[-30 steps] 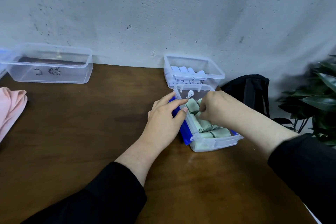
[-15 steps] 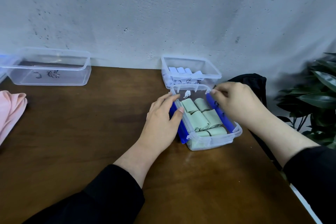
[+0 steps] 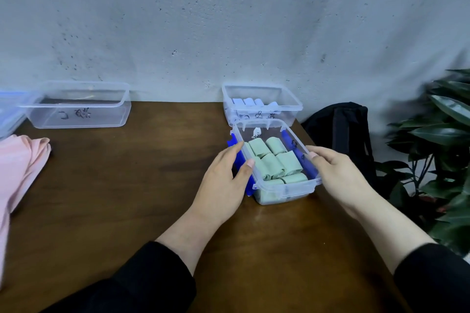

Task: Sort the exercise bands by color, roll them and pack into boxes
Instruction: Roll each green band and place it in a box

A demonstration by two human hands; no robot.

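A clear box (image 3: 282,194) with blue side latches stands on the brown table, right of centre. Several rolled green bands (image 3: 273,162) lie packed inside it. My left hand (image 3: 221,180) holds the box's left side over the blue latch, thumb on the rim. On the opposite side my right hand (image 3: 338,173) grips the right wall, thumb on the rim and fingers hidden below. Behind it stands a second clear box (image 3: 292,103) with rolled light-blue bands (image 3: 250,102). Loose pink bands (image 3: 17,165) lie at the left edge.
An open clear box (image 3: 76,114) with writing on it sits at the back left by the wall, next to a bluish lid (image 3: 10,109). A black bag (image 3: 340,129) and a leafy plant (image 3: 442,140) stand off the table's right edge.
My right hand came out of the green-band box, went to its far right corner, then slid back along the right rim. The left hand stayed on the left side.
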